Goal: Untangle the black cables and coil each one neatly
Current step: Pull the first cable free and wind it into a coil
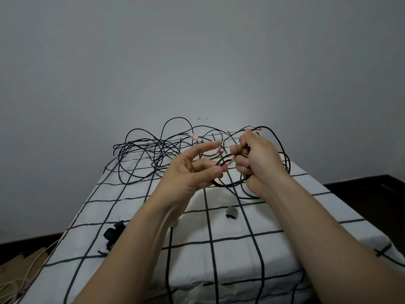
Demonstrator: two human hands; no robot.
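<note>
Grey wall fills the upper half of the view. Below it is a table under a white cloth with a black grid, with dark floor to its right. Far end of cloth, left of centre: loose tangle of black cables, many strands crossing, some loops standing up off the surface against the wall. Both forearms are raised over the table. Right hand: fingers curled and clenched around a gathered bundle of black cable loops, held above the cloth just right of the tangle. The loops hang below the fist and arc round behind the knuckles. Left hand: released, palm turned up, index finger straight and pointing toward the right hand, other fingers loosely bent. Its thumb tip is just beside one held loop; I cannot tell whether it touches. Red-and-white tape wraps mark a strand behind the left fingertips. Lower left, off the table: cardboard and pale cords. On the cloth near the left forearm: a black strap. Below the right hand: a small grey strap.
</note>
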